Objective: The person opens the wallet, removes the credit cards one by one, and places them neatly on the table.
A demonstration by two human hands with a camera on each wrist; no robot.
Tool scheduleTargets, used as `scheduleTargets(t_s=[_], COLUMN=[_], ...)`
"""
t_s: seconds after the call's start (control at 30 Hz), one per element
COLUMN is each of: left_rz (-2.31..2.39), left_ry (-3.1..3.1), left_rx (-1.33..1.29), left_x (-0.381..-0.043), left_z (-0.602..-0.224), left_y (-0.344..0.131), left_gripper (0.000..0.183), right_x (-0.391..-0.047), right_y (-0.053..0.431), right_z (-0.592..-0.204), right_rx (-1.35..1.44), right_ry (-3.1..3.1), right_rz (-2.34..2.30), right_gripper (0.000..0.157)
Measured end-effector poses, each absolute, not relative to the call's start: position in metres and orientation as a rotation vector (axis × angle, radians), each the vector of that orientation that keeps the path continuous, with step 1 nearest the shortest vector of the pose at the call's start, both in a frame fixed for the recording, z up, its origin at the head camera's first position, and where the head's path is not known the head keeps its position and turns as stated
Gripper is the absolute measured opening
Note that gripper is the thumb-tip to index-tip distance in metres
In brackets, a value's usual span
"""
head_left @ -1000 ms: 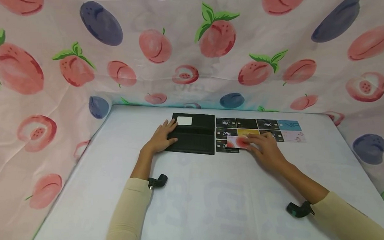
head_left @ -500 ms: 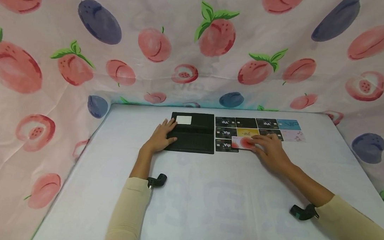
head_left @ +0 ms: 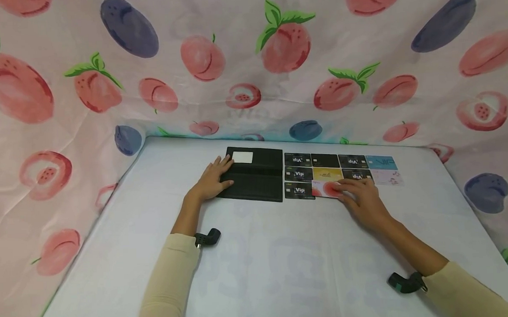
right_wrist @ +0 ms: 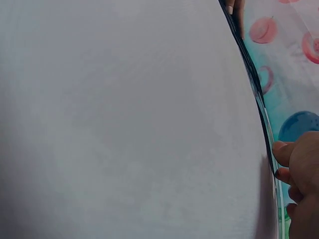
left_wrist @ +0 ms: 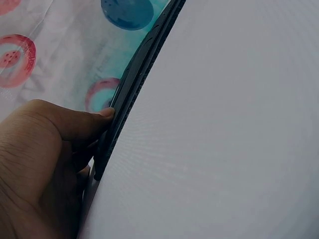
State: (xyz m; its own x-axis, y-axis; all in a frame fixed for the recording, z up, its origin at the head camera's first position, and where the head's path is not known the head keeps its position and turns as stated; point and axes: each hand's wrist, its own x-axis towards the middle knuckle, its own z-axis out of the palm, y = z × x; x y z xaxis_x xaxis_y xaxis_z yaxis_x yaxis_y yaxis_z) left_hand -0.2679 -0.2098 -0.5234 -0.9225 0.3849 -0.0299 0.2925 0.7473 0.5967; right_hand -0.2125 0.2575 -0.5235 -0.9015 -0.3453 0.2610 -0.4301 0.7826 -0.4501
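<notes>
A black bifold wallet [head_left: 261, 188] lies spread flat toward the back of the white table, a white patch in its upper left part. My left hand [head_left: 212, 182] rests on its left edge, fingers spread; the left wrist view shows the thumb against the wallet's dark edge [left_wrist: 134, 82]. To the right, my right hand [head_left: 368, 203] pinches a pink-and-red card [head_left: 321, 188] by its right end. This card sits just below a gold card [head_left: 327, 174] and beside a black VIP card [head_left: 299, 191]. In the right wrist view the pinched card is seen too edge-on to make out.
Rows of cards adjoin the wallet's right side: several black ones [head_left: 297, 160], a blue one [head_left: 381, 162] and a pale pink one [head_left: 386, 177]. Behind the table [head_left: 257, 261] hangs a fruit-printed cloth [head_left: 215, 20]. Each wrist carries a small black camera [head_left: 208, 238].
My right hand has slid the pink-and-red card to the right, off the black VIP card it partly covered and into the space beside it. The left hand stays on the wallet.
</notes>
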Motion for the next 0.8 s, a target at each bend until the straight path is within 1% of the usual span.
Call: scheduleTargets(t_s=[0.8], left_rz=[0.885], left_ry=[2.808], left_rx=[0.532], left_x=[-0.267], left_z=[-0.521], left_y=[-0.208], left_gripper=[0.073], right_x=[-0.203], right_y=[0.268], right_z=[-0.528], right_rx=[0.573], right_ry=[-2.828], right_rz=[0.758], right_gripper=[0.036])
